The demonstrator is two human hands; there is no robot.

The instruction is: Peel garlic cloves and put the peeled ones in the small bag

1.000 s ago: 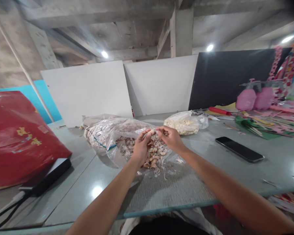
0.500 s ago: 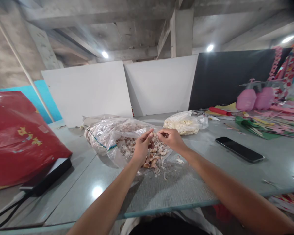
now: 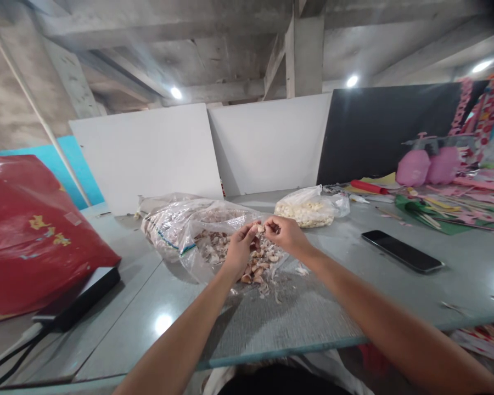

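Two hands over the near side of the table (image 3: 288, 323), fingers of both drawn in narrow. Left hand (image 3: 239, 249) and right hand (image 3: 290, 235) meet at one small pale garlic clove (image 3: 260, 228), pinched between their fingertips, above the heap of unpeeled cloves (image 3: 257, 270) and loose skins. Too small to tell, in fairness, how much skin is on it

Handling, my judgement: steady the clove with a light left pinch, work the right thumb under a dry edge of skin and draw it off along the length; hard squeezing could bruise the flesh or shoot it away. Low over the heap seems best, so scraps drop there

Phone (image 3: 402, 250) to the right, apart. Clear bag (image 3: 181, 219) behind and left of the heap; bag of pale cloves (image 3: 307, 213) beyond the right hand. White board (image 3: 144, 156) at the back
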